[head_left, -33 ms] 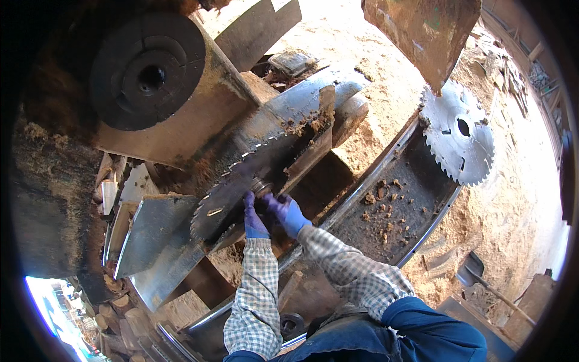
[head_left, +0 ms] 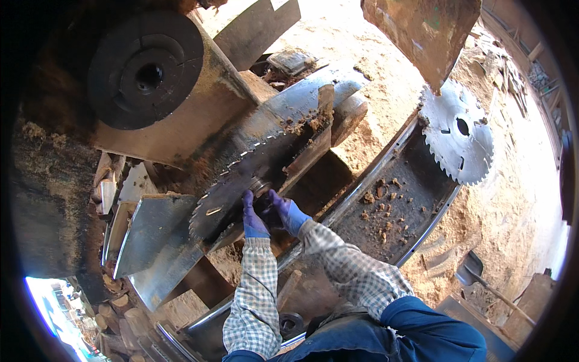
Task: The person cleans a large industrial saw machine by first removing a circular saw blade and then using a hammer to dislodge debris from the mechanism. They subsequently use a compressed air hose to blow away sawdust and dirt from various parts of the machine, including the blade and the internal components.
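Note:
A dark circular saw blade [head_left: 226, 202] with bright tooth tips stands in the machine's housing. At its middle is a round metal hub [head_left: 260, 186]. My left hand [head_left: 254, 217], in a purple-blue glove, has its fingers closed against the hub's near left side. From the right, my right hand [head_left: 286, 212], gloved alike, curls its fingers at the hub's lower right. Shadow hides the fingers below the hub, so their exact hold does not show. A second saw blade [head_left: 446, 136], bare and silvery with a central hole, lies to the right on the metal trough's end.
A curved metal trough [head_left: 416, 181] with wood crumbs runs along my right. At upper left a big dark roller [head_left: 145, 72] juts out. Angled steel plates [head_left: 160, 232] flank the blade on the left. A rusty plate hangs at the top. Sawdust and a shovel [head_left: 469, 269] lie at right.
My right hand has shifted very slightly at the hub. Otherwise the hands and blades keep their places, with only a tiny drift of the view.

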Tool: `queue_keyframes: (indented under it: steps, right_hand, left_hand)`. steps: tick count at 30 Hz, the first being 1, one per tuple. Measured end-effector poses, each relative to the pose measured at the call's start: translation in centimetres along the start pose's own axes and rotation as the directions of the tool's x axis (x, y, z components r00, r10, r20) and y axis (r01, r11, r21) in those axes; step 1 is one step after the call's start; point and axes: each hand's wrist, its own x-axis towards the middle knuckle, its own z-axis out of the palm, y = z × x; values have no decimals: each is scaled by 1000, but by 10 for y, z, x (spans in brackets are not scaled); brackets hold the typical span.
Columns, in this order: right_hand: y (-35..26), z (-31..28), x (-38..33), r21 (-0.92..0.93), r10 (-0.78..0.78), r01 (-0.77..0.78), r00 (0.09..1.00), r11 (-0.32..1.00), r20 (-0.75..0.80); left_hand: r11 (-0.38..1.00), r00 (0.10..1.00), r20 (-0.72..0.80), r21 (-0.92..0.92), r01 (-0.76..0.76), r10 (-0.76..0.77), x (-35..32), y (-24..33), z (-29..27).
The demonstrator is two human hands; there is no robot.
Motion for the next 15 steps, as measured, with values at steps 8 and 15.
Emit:
queue_keyframes:
  steps: [8,15]
  right_hand:
    - [20,-1,5,-856,-813,476,569,202,124]
    - [25,-25,46,-49,-51,50,998,998,-26]
  left_hand:
    - [999,988,147,-16,-52,54,14,-3,-9]
    - [1000,1000,9,-15,15,-15,11,-4,3]
